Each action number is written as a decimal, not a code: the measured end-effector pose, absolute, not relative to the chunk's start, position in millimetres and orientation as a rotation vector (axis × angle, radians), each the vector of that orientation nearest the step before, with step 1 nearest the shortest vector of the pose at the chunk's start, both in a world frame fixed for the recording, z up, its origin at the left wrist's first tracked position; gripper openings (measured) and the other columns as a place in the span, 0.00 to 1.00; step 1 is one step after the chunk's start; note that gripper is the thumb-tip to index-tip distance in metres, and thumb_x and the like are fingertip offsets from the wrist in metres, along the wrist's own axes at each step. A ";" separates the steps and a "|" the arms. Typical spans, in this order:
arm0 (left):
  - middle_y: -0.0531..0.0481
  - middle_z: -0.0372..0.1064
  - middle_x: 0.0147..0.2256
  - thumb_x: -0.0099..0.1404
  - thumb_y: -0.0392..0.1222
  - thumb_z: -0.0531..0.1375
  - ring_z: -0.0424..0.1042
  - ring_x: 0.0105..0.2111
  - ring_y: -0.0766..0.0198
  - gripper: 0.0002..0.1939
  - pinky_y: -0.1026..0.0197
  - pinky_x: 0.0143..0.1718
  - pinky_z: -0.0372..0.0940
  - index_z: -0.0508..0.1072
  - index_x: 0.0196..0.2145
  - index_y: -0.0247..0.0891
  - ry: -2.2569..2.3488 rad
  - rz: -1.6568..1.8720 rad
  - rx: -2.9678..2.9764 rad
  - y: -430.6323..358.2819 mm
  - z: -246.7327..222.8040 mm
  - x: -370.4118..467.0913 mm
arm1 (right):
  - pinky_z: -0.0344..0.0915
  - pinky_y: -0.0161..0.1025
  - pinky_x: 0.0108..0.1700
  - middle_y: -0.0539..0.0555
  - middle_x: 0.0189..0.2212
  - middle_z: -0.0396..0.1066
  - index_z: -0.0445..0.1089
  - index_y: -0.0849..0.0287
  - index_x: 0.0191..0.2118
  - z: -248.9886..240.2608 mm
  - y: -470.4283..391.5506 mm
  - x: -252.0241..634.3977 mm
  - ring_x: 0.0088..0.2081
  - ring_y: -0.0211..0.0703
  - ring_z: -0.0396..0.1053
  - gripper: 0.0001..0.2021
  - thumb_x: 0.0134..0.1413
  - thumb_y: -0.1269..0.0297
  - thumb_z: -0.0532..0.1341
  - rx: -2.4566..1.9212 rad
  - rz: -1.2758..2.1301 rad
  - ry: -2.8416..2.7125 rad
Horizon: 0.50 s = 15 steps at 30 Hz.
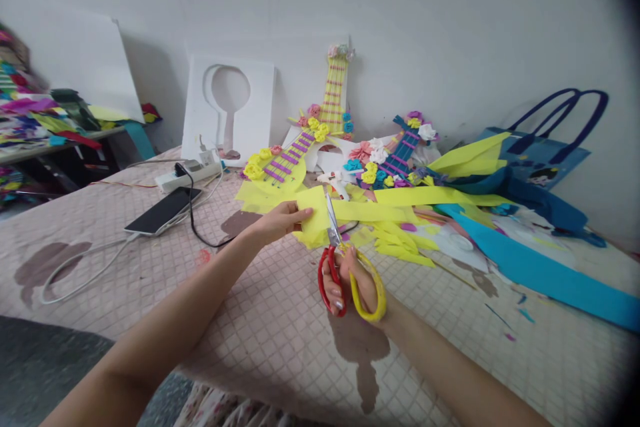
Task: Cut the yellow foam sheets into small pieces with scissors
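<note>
My left hand point(283, 220) pinches a sheet of yellow crepe paper point(314, 210) between thumb and fingers, above the table. In my right hand point(355, 277) is a pair of scissors point(333, 230) with one red and one yellow handle loop. Their blades point away from me and meet the paper at its right side; how far apart they are is hard to tell. A yellow strip point(370, 212) runs on to the right beyond the blades. Behind my hands lies a white glue gun point(336, 184).
Flower-trimmed yellow point(290, 160) and blue point(400, 157) paper guitars stand near the wall. A phone point(163, 211) and power strip point(187, 177) with cables lie left. Yellow scraps point(403, 240), a long blue strip point(540, 267) and a blue bag point(565, 157) are right.
</note>
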State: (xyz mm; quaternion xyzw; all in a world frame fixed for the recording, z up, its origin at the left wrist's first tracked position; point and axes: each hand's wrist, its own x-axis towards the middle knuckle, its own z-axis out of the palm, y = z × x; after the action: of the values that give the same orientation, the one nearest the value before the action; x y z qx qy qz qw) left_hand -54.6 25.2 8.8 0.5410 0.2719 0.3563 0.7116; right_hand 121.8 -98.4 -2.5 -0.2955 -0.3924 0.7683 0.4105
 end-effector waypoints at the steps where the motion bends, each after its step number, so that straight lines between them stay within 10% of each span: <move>1: 0.41 0.74 0.35 0.53 0.46 0.65 0.72 0.32 0.64 0.16 0.60 0.38 0.65 0.74 0.35 0.30 0.605 0.790 1.202 25.0 9.1 -54.4 | 0.59 0.32 0.18 0.43 0.14 0.55 0.61 0.58 0.29 -2.0 -98.5 121.7 0.14 0.31 0.53 0.28 0.46 0.33 0.49 -0.747 1.934 -0.984; 15: 0.41 0.74 0.35 0.51 0.41 0.66 0.73 0.34 0.62 0.17 0.59 0.39 0.66 0.74 0.37 0.28 0.601 0.760 1.191 21.4 9.9 -51.2 | 0.59 0.32 0.17 0.43 0.13 0.54 0.60 0.58 0.28 -4.0 -96.9 121.5 0.13 0.31 0.52 0.29 0.44 0.32 0.49 -0.761 1.938 -0.972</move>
State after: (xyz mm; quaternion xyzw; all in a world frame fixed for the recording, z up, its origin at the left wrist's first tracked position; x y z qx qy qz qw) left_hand -51.2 21.4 9.9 0.5386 0.2718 0.3438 0.7196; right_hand 121.5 -96.9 -4.0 -0.3022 -0.3859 0.7694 0.4096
